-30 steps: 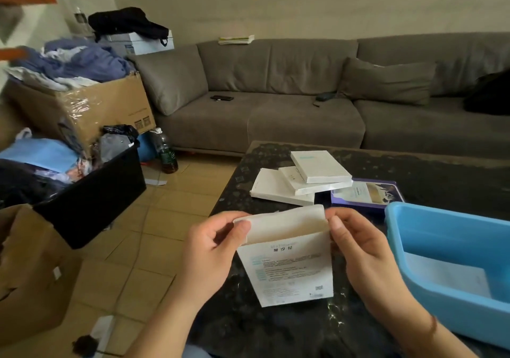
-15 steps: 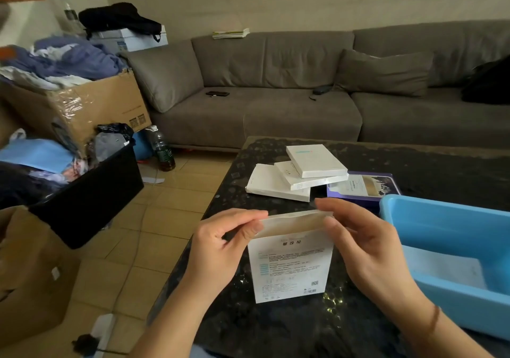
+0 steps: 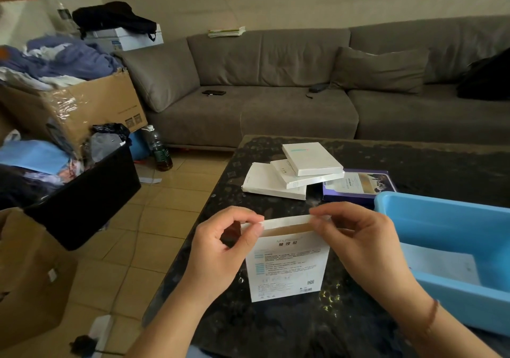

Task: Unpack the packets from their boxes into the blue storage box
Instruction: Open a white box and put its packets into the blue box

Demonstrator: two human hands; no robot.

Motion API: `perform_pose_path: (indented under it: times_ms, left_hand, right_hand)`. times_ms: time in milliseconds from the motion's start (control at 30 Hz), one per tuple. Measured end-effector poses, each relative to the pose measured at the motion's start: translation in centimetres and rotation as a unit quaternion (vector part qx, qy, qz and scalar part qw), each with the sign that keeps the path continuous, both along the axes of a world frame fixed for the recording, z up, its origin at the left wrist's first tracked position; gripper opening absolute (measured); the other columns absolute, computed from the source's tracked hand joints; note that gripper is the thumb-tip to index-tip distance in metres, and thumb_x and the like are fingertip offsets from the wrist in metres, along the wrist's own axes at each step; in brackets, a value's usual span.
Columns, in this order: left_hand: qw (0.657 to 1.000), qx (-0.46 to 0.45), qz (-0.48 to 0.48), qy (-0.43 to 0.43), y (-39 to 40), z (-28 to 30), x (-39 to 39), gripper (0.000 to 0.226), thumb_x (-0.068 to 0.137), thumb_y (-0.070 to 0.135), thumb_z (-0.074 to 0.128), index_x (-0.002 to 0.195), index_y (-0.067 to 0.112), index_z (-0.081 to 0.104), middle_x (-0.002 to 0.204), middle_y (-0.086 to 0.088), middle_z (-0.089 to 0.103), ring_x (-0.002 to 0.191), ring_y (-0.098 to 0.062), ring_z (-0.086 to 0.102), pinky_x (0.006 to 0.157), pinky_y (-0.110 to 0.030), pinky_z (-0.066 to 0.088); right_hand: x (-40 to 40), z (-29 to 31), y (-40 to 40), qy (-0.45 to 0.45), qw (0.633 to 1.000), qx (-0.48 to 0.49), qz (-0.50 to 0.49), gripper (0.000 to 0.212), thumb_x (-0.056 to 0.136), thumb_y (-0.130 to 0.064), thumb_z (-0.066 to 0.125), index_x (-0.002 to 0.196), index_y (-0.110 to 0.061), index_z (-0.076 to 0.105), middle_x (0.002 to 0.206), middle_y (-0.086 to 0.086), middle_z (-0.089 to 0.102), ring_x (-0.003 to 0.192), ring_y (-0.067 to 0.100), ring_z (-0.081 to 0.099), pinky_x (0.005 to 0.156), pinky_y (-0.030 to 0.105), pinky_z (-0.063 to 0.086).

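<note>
A dark table point(image 3: 414, 164) fills the lower right half of the frame, and on it, at the right edge, a blue storage box point(image 3: 469, 302) is seen with what looks like one pale flat packet point(image 3: 441, 264) lying on its floor; from this it is judged that only a small part of the unpacking is finished. Above the middle of the frame a loose stack of three white boxes point(image 3: 292, 172) is laid on the table, apparently unopened, with a purple box point(image 3: 358, 186) just beside it to the right, partly hidden behind the storage box rim; these four are judged to be left to do. At lower centre a white box point(image 3: 287, 266) is held upright with its printed side toward the camera, just left of the storage box. Its top flap point(image 3: 287, 221) is pinched at one end by the left hand point(image 3: 220, 250) and at the other by the right hand point(image 3: 364, 241), thumb and fingers closed on the edge. The box mouth appears to be open, though no packet can be seen inside, so the emptying of this box is judged not yet done
</note>
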State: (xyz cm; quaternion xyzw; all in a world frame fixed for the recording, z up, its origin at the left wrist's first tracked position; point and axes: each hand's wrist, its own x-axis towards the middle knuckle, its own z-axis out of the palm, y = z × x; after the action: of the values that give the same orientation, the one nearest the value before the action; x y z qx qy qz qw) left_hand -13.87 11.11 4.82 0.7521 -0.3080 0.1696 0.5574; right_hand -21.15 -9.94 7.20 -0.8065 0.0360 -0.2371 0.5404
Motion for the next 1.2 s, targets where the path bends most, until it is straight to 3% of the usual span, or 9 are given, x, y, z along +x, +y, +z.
perform_pose_path:
  times_ms: [300,500,667,767,900,967,1067,1133,1200]
  left_hand:
    - [0.999,-0.014,-0.037,0.004,0.0,-0.2,-0.2,0.035,0.085,0.060,0.062,0.088,0.026,0.068,0.096,0.011,0.069,0.092,-0.022,0.068,0.071,-0.018,0.053]
    - [0.998,-0.002,-0.034,-0.060,0.0,-0.4,-0.1,0.024,0.088,0.047,0.065,0.086,0.024,0.066,0.095,0.011,0.068,0.091,-0.016,0.067,0.071,-0.016,0.053]
    - [0.984,0.029,-0.042,-0.170,0.1,-1.0,0.4,0.014,0.089,0.028,0.068,0.090,0.014,0.065,0.093,-0.005,0.069,0.088,-0.009,0.066,0.071,-0.015,0.053]
    - [0.993,0.028,-0.034,-0.114,0.4,-1.0,0.3,0.022,0.088,0.037,0.068,0.100,0.019,0.068,0.100,0.004,0.070,0.096,-0.011,0.068,0.074,-0.019,0.056]
    - [0.994,0.035,-0.041,0.097,0.7,-1.1,-1.3,0.039,0.079,0.065,0.064,0.115,0.049,0.059,0.106,0.021,0.068,0.104,-0.006,0.066,0.073,-0.020,0.058]
    - [0.980,0.061,-0.067,0.177,0.3,-1.4,-1.9,0.032,0.079,0.058,0.069,0.109,0.055,0.059,0.106,0.028,0.067,0.107,0.001,0.062,0.074,-0.017,0.057]
    - [0.966,0.071,-0.066,0.240,-0.3,-1.9,-2.0,0.032,0.071,0.039,0.071,0.101,0.044,0.062,0.096,0.040,0.066,0.100,0.014,0.061,0.072,-0.012,0.054]
    - [0.968,0.032,-0.065,0.241,-0.4,-1.6,-1.8,0.032,0.066,0.045,0.075,0.096,0.041,0.067,0.094,0.031,0.071,0.097,0.006,0.066,0.073,-0.017,0.058]
    - [0.967,-0.051,-0.081,0.236,-0.9,-0.3,-1.5,0.041,0.056,0.064,0.081,0.089,0.039,0.076,0.099,0.013,0.076,0.096,-0.006,0.071,0.069,-0.020,0.059]
  right_hand:
    - [-0.4,-0.3,-0.3,-0.020,0.999,0.010,0.033,0.015,0.079,-0.008,0.076,0.083,-0.023,0.078,0.093,-0.017,0.074,0.089,0.004,0.071,0.076,0.013,0.055]
    - [-0.7,-0.3,-0.7,-0.053,0.993,-0.092,0.044,0.015,0.078,-0.029,0.074,0.091,-0.022,0.079,0.102,-0.017,0.072,0.093,-0.001,0.069,0.077,0.015,0.057]
    - [-0.9,-0.1,-0.4,-0.058,0.987,-0.148,0.038,0.032,0.077,-0.042,0.064,0.094,-0.020,0.079,0.105,-0.024,0.066,0.091,0.001,0.069,0.079,0.016,0.057]
    - [-0.9,-0.1,-0.8,-0.047,0.977,-0.202,0.042,0.025,0.082,-0.034,0.068,0.104,-0.022,0.073,0.103,-0.031,0.059,0.088,0.004,0.069,0.074,0.007,0.053]
    - [-1.0,0.4,-1.3,-0.029,0.964,-0.255,0.069,0.027,0.086,-0.032,0.068,0.113,-0.027,0.069,0.104,-0.025,0.063,0.088,-0.001,0.065,0.072,0.001,0.047]
    - [-1.1,0.4,-1.4,-0.027,0.958,-0.272,0.083,0.029,0.086,-0.039,0.061,0.109,-0.025,0.071,0.107,-0.018,0.067,0.091,0.001,0.067,0.077,0.007,0.051]
    - [-1.3,0.5,-1.7,-0.003,0.960,-0.266,0.091,0.033,0.087,-0.039,0.063,0.119,-0.033,0.064,0.115,-0.019,0.065,0.097,0.004,0.066,0.081,0.015,0.055]
    - [-1.4,0.8,-2.1,0.056,0.967,-0.222,0.109,0.063,0.085,-0.035,0.071,0.137,-0.050,0.039,0.119,-0.025,0.061,0.104,0.000,0.063,0.089,0.015,0.053]
    - [-1.4,1.8,-2.8,0.132,0.976,-0.120,0.125,0.085,0.082,-0.031,0.076,0.139,-0.060,0.019,0.117,-0.026,0.063,0.106,-0.003,0.062,0.093,0.016,0.051]
